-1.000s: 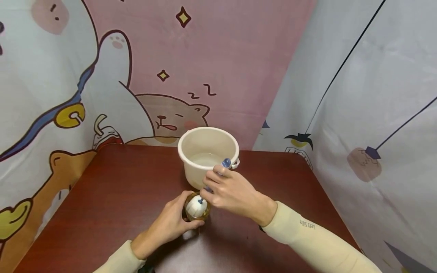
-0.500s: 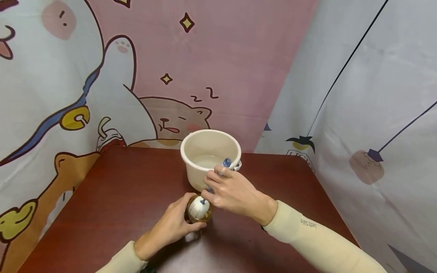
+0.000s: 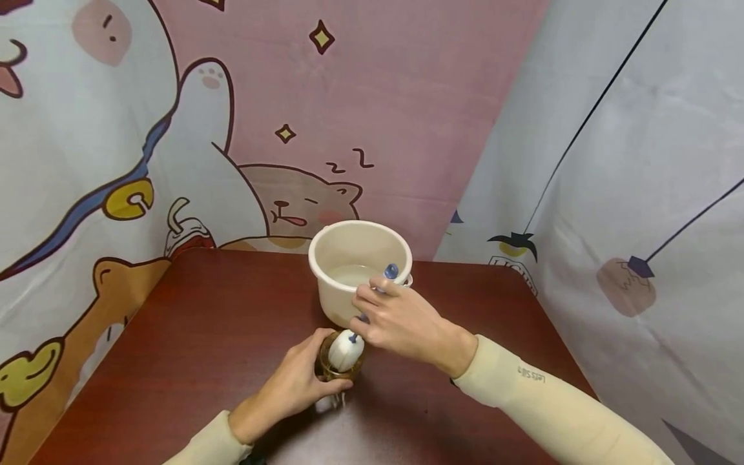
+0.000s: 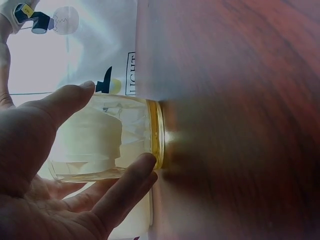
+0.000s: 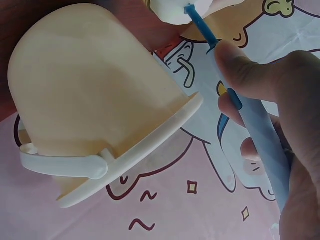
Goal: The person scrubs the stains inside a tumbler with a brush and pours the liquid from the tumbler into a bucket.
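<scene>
An amber-tinted clear glass cup (image 4: 137, 112) stands upright with its base right at the tabletop. My left hand (image 3: 299, 369) grips it from the side, thumb and fingers around its wall. Inside the cup sits the white sponge head (image 3: 347, 351) of a bottle brush, seen through the glass in the left wrist view. My right hand (image 3: 401, 324) holds the brush by its blue handle (image 5: 257, 132), which leans up toward the right. The thumb presses along the handle near its thin neck, and the other fingers curl beneath it.
Just behind the hands a cream plastic bucket (image 3: 337, 302) with a side handle stands on the dark red wooden table (image 3: 232, 303). Some pale liquid appears at its bottom. Cartoon-printed cloth (image 3: 407, 116) hangs around the table's back and sides.
My right hand has shifted slightly right with the brush, and the sponge head has tipped a little that way inside the cup. My left hand keeps its grip.
</scene>
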Tool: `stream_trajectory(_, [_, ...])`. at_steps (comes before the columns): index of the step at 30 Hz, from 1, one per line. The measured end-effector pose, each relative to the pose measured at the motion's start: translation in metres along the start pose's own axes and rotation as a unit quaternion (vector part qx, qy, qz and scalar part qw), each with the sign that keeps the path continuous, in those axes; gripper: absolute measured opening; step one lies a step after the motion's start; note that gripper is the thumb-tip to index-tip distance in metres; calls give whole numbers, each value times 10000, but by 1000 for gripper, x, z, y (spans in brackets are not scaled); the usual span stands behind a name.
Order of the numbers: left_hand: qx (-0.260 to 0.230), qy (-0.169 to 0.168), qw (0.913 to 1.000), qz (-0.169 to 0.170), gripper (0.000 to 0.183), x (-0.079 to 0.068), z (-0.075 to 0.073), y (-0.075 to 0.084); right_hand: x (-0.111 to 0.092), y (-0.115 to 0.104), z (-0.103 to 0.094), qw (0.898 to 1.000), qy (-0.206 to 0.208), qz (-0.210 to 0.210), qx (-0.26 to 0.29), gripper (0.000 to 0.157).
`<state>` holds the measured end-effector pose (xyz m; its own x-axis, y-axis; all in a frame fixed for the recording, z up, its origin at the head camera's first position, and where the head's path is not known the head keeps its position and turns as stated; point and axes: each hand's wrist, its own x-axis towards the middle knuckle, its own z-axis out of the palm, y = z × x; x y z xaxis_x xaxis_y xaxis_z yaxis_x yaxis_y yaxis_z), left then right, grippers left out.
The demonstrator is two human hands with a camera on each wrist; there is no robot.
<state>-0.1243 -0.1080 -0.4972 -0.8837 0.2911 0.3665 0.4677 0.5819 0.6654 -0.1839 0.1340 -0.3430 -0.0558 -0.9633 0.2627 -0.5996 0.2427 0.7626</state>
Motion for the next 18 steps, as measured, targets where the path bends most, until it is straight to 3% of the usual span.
stream_trajectory(18, [0, 98, 9999, 134, 77, 0, 0, 0, 0, 0, -6, 10000, -93, -19, 30, 10])
